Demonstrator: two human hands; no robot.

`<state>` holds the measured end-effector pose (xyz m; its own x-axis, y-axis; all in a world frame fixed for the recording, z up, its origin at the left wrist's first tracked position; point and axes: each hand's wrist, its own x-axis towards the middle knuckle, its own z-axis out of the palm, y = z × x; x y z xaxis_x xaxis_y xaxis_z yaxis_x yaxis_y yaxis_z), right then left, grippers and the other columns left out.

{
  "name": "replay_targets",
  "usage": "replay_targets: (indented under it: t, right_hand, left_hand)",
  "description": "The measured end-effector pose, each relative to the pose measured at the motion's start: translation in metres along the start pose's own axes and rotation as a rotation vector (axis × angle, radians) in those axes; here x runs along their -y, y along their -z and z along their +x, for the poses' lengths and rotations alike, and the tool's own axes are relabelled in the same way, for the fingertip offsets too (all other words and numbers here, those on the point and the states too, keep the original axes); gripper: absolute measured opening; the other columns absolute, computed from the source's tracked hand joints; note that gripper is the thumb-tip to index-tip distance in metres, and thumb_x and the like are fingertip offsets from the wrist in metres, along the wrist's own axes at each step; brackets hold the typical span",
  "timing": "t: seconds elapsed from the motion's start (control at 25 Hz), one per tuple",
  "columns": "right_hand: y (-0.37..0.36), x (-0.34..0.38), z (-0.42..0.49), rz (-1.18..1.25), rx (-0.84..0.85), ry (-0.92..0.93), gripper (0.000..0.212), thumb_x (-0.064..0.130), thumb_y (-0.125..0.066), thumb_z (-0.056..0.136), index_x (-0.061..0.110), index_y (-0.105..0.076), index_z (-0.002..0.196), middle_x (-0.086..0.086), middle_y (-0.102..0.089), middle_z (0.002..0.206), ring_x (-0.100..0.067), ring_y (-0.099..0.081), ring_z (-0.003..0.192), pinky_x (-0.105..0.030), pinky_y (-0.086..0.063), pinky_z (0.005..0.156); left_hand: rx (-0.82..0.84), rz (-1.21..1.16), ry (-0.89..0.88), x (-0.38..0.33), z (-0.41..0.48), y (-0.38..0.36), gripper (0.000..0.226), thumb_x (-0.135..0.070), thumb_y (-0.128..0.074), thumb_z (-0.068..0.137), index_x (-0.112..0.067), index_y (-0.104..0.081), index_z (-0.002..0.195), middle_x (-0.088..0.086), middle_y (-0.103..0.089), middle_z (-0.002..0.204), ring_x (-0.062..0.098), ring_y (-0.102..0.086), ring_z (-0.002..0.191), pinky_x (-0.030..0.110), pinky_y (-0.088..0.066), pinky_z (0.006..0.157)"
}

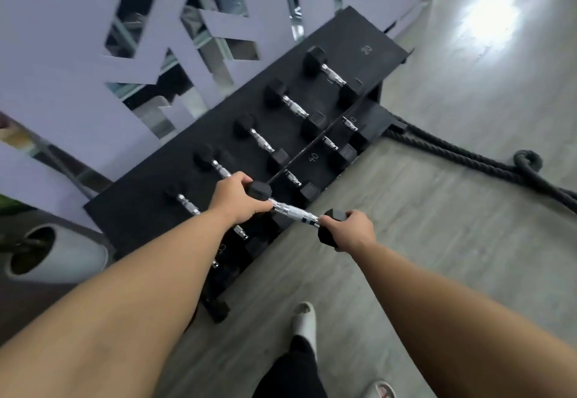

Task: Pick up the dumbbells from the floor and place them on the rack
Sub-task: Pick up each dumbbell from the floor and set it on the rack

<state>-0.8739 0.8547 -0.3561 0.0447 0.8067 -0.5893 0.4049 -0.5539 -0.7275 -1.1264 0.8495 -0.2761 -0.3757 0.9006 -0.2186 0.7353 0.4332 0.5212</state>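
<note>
I hold a black hex dumbbell [295, 212] with a chrome handle in the air at the front edge of the black rack [368, 38]. My left hand [235, 199] grips its far head and my right hand [356, 232] grips its near head. The dumbbell hangs level, over the rack's lower tier. Several matching dumbbells lie in a row on the top shelf, one of them at the far end [332, 74]. More rest on the lower tier [338, 149]. Another black dumbbell [215, 307] lies low by the rack's near end, partly hidden under my left forearm.
A thick black rope [474, 160] trails across the grey floor to the right of the rack. A white planter [56, 255] stands at the left. A lilac wall with mirrored cut-outs rises behind the rack. My white shoes [304, 318] are below, on the floor.
</note>
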Motion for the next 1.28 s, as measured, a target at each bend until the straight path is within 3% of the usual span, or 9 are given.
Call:
replay_targets:
  t: [0.16, 0.32, 0.44, 0.56, 0.76, 1.04, 1.12, 1.2, 1.28]
  right_hand:
    - [-0.066, 0.030, -0.032, -0.042, 0.091, 0.041, 0.082, 0.052, -0.080, 0.072, 0.006, -0.055, 0.135, -0.001, -0.068, 0.087, -0.018, -0.070, 0.057, -0.020, -0.046, 0.039]
    - [-0.154, 0.067, -0.048, -0.067, 0.126, 0.065, 0.077, 0.054, -0.082, 0.071, 0.007, -0.057, 0.127, -0.003, -0.067, 0.086, -0.026, -0.075, 0.070, -0.036, -0.063, 0.060]
    - [-0.231, 0.084, -0.051, -0.065, 0.120, 0.046, 0.074, 0.055, -0.082, 0.070, 0.007, -0.059, 0.120, -0.006, -0.069, 0.092, -0.028, -0.073, 0.081, -0.044, -0.063, 0.076]
    - [-0.314, 0.093, -0.048, -0.040, 0.123, -0.027, 0.079, 0.056, -0.081, 0.073, 0.007, -0.055, 0.129, -0.010, -0.070, 0.102, -0.028, -0.072, 0.089, -0.042, -0.062, 0.078]
    - [-0.438, 0.102, -0.042, -0.125, 0.208, -0.138, 0.055, 0.058, -0.076, 0.080, 0.007, -0.058, 0.086, -0.003, -0.061, 0.073, -0.020, -0.063, 0.066, -0.032, -0.051, 0.057]
    - [-0.548, 0.093, -0.017, -0.105, 0.223, -0.311, 0.050, 0.050, -0.076, 0.083, 0.010, -0.050, 0.068, -0.002, -0.053, 0.066, -0.020, -0.053, 0.064, -0.029, -0.042, 0.057]
    - [-0.567, 0.088, -0.008, -0.096, 0.224, -0.360, 0.046, 0.049, -0.074, 0.083, 0.007, -0.058, 0.081, -0.009, -0.064, 0.089, -0.024, -0.060, 0.084, -0.031, -0.048, 0.067]
    - [-0.578, 0.084, -0.002, -0.079, 0.185, -0.410, 0.054, 0.048, -0.073, 0.085, 0.004, -0.059, 0.115, -0.019, -0.059, 0.126, -0.027, -0.055, 0.102, -0.033, -0.049, 0.082]
    - [-0.581, 0.080, -0.001, -0.030, 0.121, -0.476, 0.063, 0.041, -0.075, 0.085, 0.011, -0.045, 0.133, -0.018, -0.041, 0.140, -0.024, -0.048, 0.090, -0.031, -0.042, 0.080]
  left_hand:
    - [-0.041, 0.009, 0.033, 0.062, -0.012, 0.061, 0.064, -0.048, -0.096, 0.047, -0.024, -0.066, 0.099, -0.007, -0.070, 0.098, 0.010, -0.067, 0.085, 0.028, -0.054, 0.074]
    - [-0.048, 0.033, 0.061, 0.137, 0.008, 0.116, 0.060, -0.048, -0.095, 0.050, -0.026, -0.064, 0.097, -0.010, -0.068, 0.096, 0.006, -0.064, 0.083, 0.024, -0.048, 0.066]
    - [-0.030, 0.063, 0.054, 0.202, 0.043, 0.148, 0.059, -0.045, -0.097, 0.051, -0.027, -0.064, 0.096, -0.008, -0.069, 0.095, 0.008, -0.065, 0.083, 0.026, -0.049, 0.067]
    - [0.019, 0.075, 0.041, 0.264, 0.080, 0.176, 0.060, -0.044, -0.097, 0.049, -0.030, -0.063, 0.097, -0.011, -0.068, 0.093, 0.002, -0.061, 0.080, 0.018, -0.042, 0.060]
    - [0.082, 0.123, 0.047, 0.363, 0.133, 0.206, 0.063, -0.040, -0.096, 0.051, -0.031, -0.061, 0.103, -0.012, -0.064, 0.095, 0.002, -0.058, 0.080, 0.018, -0.041, 0.059]
    - [0.202, 0.250, 0.025, 0.444, 0.197, 0.198, 0.064, -0.035, -0.095, 0.058, -0.031, -0.061, 0.111, -0.009, -0.066, 0.102, 0.009, -0.063, 0.083, 0.029, -0.054, 0.069]
    - [0.230, 0.281, 0.005, 0.455, 0.212, 0.187, 0.064, -0.031, -0.095, 0.060, -0.030, -0.060, 0.114, -0.006, -0.066, 0.103, 0.017, -0.065, 0.086, 0.035, -0.057, 0.074]
    - [0.257, 0.310, -0.003, 0.463, 0.222, 0.175, 0.067, -0.030, -0.095, 0.062, -0.028, -0.060, 0.119, -0.004, -0.066, 0.103, 0.020, -0.065, 0.088, 0.036, -0.057, 0.075]
    - [0.288, 0.313, 0.005, 0.469, 0.227, 0.162, 0.070, -0.030, -0.094, 0.062, -0.026, -0.060, 0.123, -0.002, -0.067, 0.104, 0.021, -0.066, 0.089, 0.038, -0.058, 0.077]
